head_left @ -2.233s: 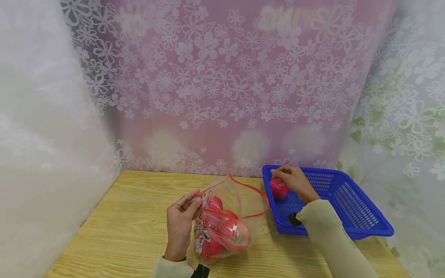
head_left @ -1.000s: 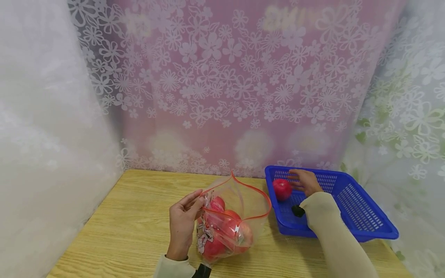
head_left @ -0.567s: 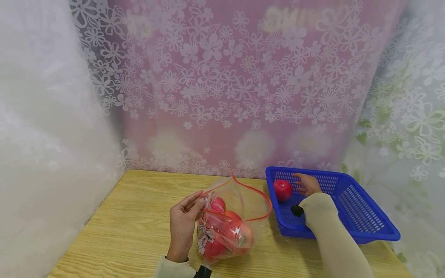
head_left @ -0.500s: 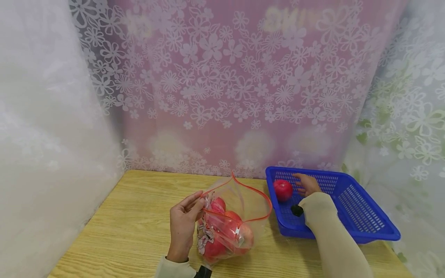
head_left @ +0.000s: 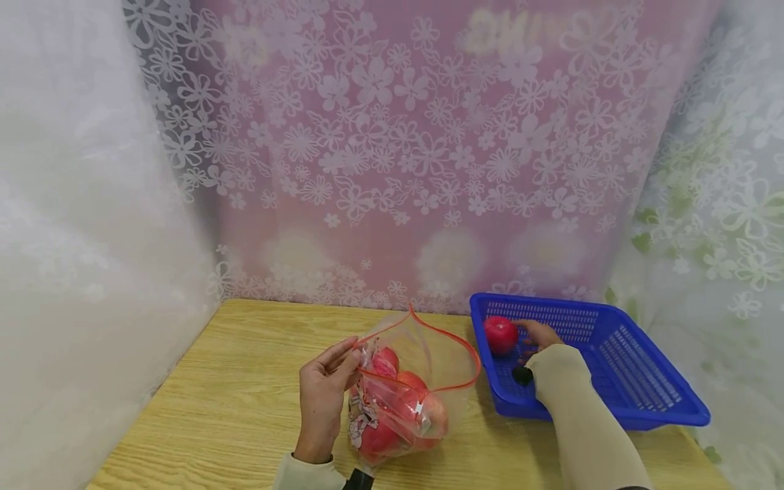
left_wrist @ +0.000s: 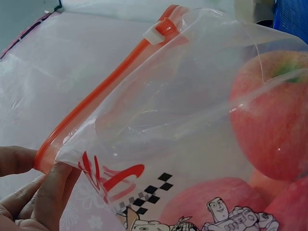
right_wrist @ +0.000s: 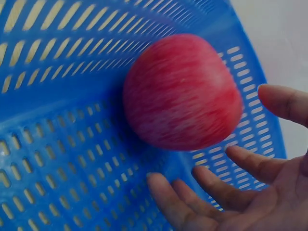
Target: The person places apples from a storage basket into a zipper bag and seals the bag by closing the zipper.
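My left hand (head_left: 322,395) pinches the left edge of a clear zip bag (head_left: 461,340) with a red-orange zip strip. Its mouth gapes, and several red apples (left_wrist: 274,113) lie inside. The left wrist view shows thumb and fingers on the end of the zip strip (left_wrist: 91,98), with a white slider (left_wrist: 155,34) farther up. A single red apple (head_left: 501,335) sits at the left end of the blue plastic basket (head_left: 551,299). In the basket, my right hand (head_left: 540,335) is just right of this apple. The right wrist view shows its fingers spread and apart from the apple (right_wrist: 183,91).
Wood-grain table (head_left: 245,381) stretches under the bag and basket. A pink floral curtain (head_left: 380,170) hangs behind, with pale sheets (head_left: 92,238) on both sides. Black wrist-camera pieces (head_left: 358,480) stick out at the cuffs.
My right hand was on the apple in the basket, then let go and drew back to the right. Now it has dipped lower beside the apple. The left hand keeps its pinch on the bag.
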`<state>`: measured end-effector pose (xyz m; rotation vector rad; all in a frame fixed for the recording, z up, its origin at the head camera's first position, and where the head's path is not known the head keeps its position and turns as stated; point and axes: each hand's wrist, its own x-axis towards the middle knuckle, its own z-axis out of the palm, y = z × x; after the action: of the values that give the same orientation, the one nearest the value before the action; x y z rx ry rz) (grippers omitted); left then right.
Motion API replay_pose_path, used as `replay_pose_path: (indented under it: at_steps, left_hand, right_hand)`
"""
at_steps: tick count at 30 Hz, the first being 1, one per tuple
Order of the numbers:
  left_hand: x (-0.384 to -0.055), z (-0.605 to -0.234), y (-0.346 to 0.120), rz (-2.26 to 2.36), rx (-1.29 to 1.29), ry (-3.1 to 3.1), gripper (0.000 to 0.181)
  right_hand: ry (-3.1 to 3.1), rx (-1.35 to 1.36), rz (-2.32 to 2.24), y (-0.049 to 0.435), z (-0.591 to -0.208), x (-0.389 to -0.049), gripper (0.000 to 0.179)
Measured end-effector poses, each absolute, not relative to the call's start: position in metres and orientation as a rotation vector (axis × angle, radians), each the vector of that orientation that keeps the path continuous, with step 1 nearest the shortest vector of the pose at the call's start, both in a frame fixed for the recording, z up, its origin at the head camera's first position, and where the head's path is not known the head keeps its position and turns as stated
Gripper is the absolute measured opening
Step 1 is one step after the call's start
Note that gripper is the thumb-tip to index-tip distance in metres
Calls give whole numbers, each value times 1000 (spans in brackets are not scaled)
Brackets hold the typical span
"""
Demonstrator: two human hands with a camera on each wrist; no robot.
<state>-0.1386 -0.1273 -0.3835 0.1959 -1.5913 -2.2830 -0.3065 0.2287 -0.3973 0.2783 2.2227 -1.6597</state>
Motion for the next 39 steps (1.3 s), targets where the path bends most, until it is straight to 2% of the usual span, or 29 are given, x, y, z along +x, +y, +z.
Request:
replay_pose_path:
  at_steps: [2, 9, 19, 27, 39]
  left_hand:
    - [-139, -383, -127, -2289, 199, -1593, 31]
    - [-139, -382, -128, -2272, 180, -1590, 31]
    - [-141, -384, -128, -2247, 177, -1611, 30]
    - [-141, -384, -128, -2247, 184, -1618, 30]
    - [-142, -384, -127, -2239, 169, -1621, 30]
  right_hand:
    - [2089, 408, -1791, 228, -402, -307, 77]
    - [2064, 352, -1848, 222, -412, -312, 66]
    - [1952, 545, -1924, 230, -444, -354, 87]
    - [2030, 512, -1897, 235, -455, -368, 84]
    - [2095, 406, -1833, 234, -452, -365, 78]
